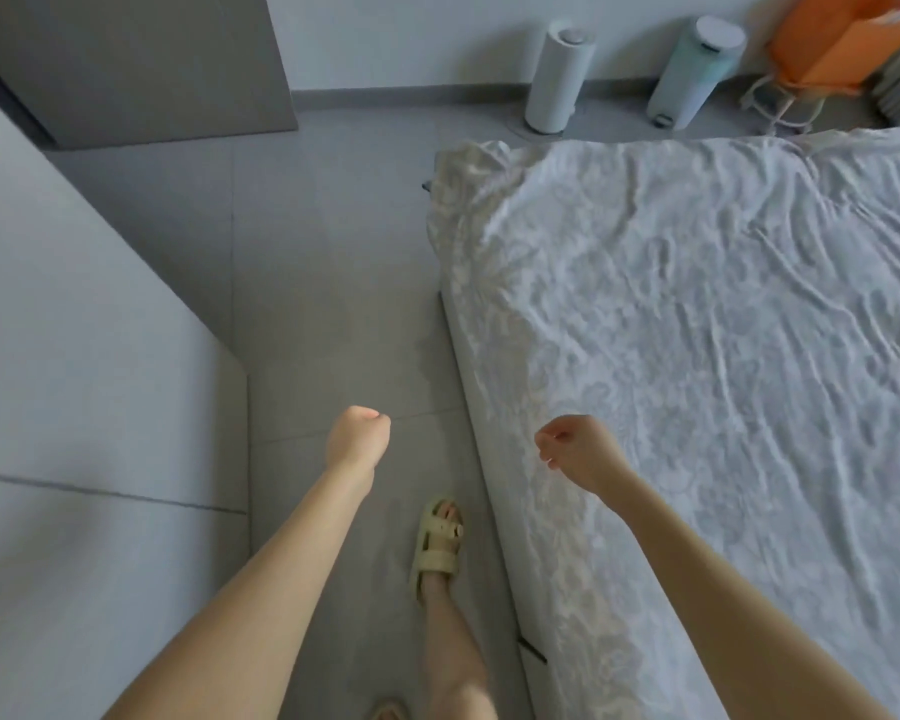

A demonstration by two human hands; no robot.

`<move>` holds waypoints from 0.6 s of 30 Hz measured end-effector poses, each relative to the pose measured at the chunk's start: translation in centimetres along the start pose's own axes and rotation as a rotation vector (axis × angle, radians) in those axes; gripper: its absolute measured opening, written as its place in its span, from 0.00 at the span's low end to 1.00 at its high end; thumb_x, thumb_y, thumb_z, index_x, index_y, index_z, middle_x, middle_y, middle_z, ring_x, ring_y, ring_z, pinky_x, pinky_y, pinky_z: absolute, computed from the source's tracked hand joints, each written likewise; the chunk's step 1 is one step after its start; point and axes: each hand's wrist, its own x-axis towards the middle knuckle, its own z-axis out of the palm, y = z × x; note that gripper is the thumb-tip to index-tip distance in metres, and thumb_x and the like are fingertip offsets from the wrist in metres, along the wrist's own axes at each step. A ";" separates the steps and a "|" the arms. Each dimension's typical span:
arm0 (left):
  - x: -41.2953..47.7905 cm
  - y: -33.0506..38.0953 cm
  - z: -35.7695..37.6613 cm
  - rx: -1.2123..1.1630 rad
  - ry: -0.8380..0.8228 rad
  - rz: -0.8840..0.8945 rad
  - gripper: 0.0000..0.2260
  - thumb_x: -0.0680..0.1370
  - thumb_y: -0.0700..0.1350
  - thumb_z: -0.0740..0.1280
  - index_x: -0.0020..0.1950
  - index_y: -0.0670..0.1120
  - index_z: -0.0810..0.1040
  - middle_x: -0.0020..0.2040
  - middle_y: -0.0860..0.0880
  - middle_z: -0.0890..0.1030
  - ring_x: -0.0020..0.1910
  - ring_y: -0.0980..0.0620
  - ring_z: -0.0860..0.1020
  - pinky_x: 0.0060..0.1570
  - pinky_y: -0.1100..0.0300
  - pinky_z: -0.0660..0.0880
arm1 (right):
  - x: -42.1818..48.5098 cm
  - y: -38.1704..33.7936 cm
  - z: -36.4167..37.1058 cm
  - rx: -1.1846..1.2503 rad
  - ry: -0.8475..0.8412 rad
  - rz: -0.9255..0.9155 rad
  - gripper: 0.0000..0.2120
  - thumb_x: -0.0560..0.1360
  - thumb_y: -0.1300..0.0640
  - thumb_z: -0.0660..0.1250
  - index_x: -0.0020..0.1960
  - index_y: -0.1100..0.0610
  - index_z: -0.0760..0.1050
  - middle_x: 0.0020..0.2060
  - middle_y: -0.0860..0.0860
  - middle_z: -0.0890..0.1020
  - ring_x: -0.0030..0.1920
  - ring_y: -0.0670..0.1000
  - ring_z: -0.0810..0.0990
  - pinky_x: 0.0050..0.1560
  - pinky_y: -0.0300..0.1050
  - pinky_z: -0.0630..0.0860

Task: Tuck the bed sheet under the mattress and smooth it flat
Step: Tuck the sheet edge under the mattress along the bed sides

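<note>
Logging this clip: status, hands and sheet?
Left hand fisted, empty. Right hand loosely curled, empty. Bed sheet wrinkled, far corner bunched. No obstruction seen.

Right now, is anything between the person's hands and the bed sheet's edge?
Nothing visible. The right hand hangs over the near edge of the bed sheet; the left hand is over the floor beside it. The two bins stand away by the far wall.
</note>
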 end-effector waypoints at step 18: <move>36.3 29.0 3.0 -0.311 -0.030 -0.186 0.05 0.74 0.42 0.67 0.43 0.42 0.81 0.45 0.39 0.82 0.45 0.42 0.79 0.44 0.57 0.73 | 39.9 -22.8 -12.8 -0.148 0.191 -0.113 0.17 0.80 0.50 0.58 0.66 0.54 0.71 0.59 0.50 0.79 0.57 0.51 0.77 0.53 0.45 0.74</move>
